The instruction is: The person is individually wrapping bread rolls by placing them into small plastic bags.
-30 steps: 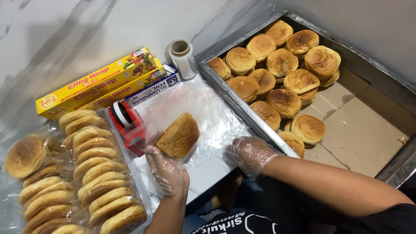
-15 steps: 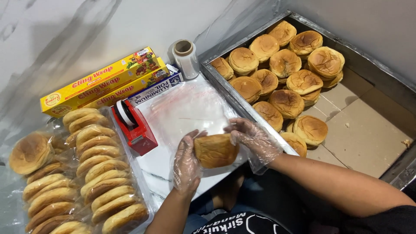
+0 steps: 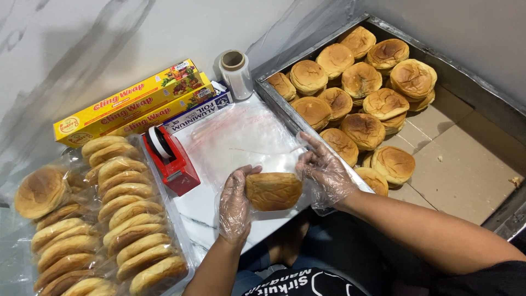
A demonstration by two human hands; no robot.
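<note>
At the near edge of the marble counter (image 3: pixel 219 214), head view: a browned bun (image 3: pixel 273 191) sits between both gloved hands, inside or against a clear plastic bag (image 3: pixel 241 140) that lies flat behind it; whether the bun is fully in the bag I cannot tell. Left hand (image 3: pixel 235 200) cups the bun's left end, fingers curled around it. Right hand (image 3: pixel 327 172) has fingers spread and lifted, thumb and fingertips pinching the bag's edge just beside the bun's right end.

Judgement on technique: keep the bag mouth held wide with the right hand while the left steadies the bun level; thin film clings to gloves, so a light pinch near the edge should serve better than a full grasp.

Packages by place:
- Far left, against the wall: long yellow wrap box (image 3: pixel 129 101), red lettering, stacked with a second like it
- Just right of these: dark blue foil box (image 3: pixel 200 112)
- Beside it: upright roll of clear film (image 3: pixel 235 74)
- Before the boxes: red tape dispenser (image 3: pixel 170 159)
- Left edge: bagged buns (image 3: pixel 104 219) in rows
- Right: metal tray (image 3: pixel 466 71), card-lined, holding loose buns (image 3: pixel 361 98)
</note>
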